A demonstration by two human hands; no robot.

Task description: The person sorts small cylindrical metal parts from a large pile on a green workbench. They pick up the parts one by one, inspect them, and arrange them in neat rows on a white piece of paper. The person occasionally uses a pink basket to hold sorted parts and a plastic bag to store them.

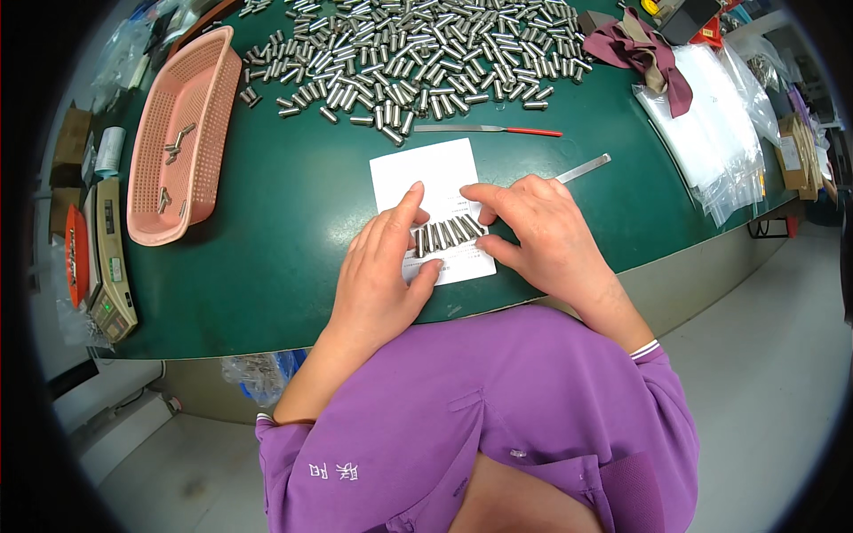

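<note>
A row of several metal pins (447, 234) lies side by side on a white printed sheet (425, 171), those at the right end leaning. At the row's left end is my left hand (378, 262), its thumb and fingers apart. My right hand (542, 233) is at the other end, with index finger and thumb spread around the last pins. Both hands rest low over the paper; whether the curled fingers behind touch the pins is partly hidden. Just beyond the paper lies a thin file with a red handle (533, 131).
A large heap of similar metal pins (418, 53) covers the table's far side. A pink basket (209, 133) with a few pins stands left, beside a scale (111, 266). A flat metal strip (583, 168), plastic bags (711, 124) and a purple cloth (644, 53) lie right.
</note>
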